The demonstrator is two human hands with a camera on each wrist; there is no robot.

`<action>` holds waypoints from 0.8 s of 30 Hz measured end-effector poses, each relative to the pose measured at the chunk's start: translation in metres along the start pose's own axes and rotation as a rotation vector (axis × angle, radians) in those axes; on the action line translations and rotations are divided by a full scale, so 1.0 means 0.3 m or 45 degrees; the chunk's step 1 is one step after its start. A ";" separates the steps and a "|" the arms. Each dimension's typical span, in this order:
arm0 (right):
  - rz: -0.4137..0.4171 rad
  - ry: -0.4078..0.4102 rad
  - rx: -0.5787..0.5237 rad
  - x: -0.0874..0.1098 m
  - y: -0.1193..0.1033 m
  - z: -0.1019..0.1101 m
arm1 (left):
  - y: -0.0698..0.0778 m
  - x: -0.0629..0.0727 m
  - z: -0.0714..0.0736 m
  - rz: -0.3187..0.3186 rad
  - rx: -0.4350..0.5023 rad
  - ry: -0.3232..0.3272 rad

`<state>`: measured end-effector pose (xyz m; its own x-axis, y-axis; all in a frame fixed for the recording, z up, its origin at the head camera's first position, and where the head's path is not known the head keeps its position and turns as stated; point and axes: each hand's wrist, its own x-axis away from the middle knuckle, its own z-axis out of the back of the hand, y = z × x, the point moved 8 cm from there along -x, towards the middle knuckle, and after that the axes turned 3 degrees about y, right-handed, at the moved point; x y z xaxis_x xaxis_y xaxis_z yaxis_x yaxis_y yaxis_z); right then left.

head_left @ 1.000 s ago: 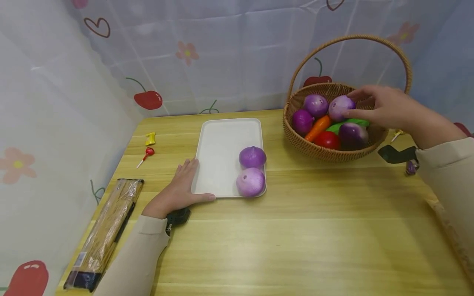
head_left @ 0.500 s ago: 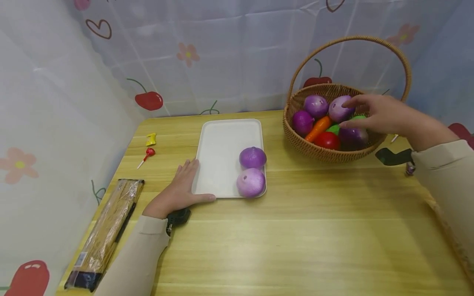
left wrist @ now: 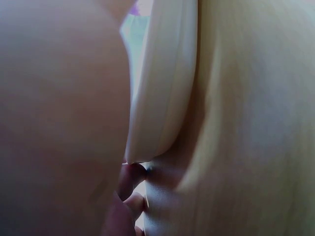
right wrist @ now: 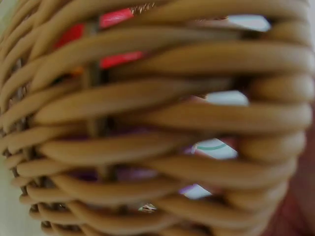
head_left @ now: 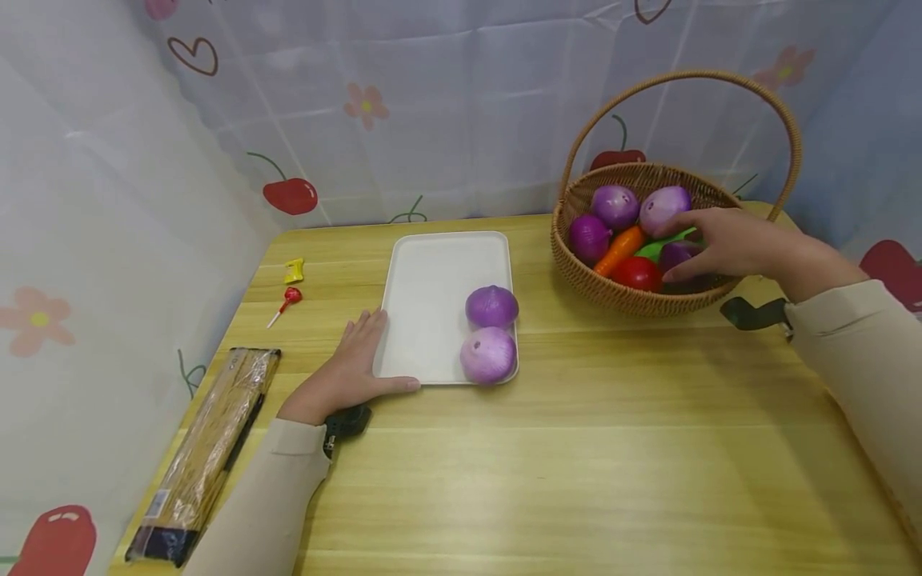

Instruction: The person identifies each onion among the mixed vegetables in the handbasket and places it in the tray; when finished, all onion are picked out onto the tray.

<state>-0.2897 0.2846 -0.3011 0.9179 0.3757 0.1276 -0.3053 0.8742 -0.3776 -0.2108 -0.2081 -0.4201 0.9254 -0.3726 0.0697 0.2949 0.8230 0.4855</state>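
My left hand [head_left: 344,372] rests at the near left corner of a white tray [head_left: 425,296], fingers along its left side and thumb along its front edge. In the left wrist view the tray's rim [left wrist: 165,88] lies beside the hand. Two purple onions, one darker [head_left: 491,307] and one paler [head_left: 487,355], sit on the tray's right side. My right hand [head_left: 745,244] reaches into a wicker basket [head_left: 634,300], fingers and thumb spread around a dark purple round vegetable [head_left: 679,254], largely covered by the hand. Basket weave [right wrist: 147,108] fills the right wrist view.
The basket also holds a pale onion [head_left: 664,208], two other purple onions [head_left: 615,206], a carrot [head_left: 621,250], a red tomato-like thing [head_left: 638,274] and something green [head_left: 651,250]. At left lie a yellow-wrapped candy [head_left: 294,270], a red lollipop [head_left: 291,296] and a packet of sticks [head_left: 209,448].
My right hand has moved down and slightly left, from the pale onion at the basket's back to the dark purple vegetable nearer the front. My left hand has stayed at the tray.
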 end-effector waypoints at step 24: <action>0.111 0.088 -0.042 -0.001 -0.114 0.076 | -0.001 -0.002 -0.004 -0.007 -0.023 0.003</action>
<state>-0.2854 0.2616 -0.2674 0.9038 0.4270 0.0299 -0.3775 0.8281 -0.4144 -0.2112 -0.2076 -0.4212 0.9244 -0.3760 0.0647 0.3041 0.8286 0.4700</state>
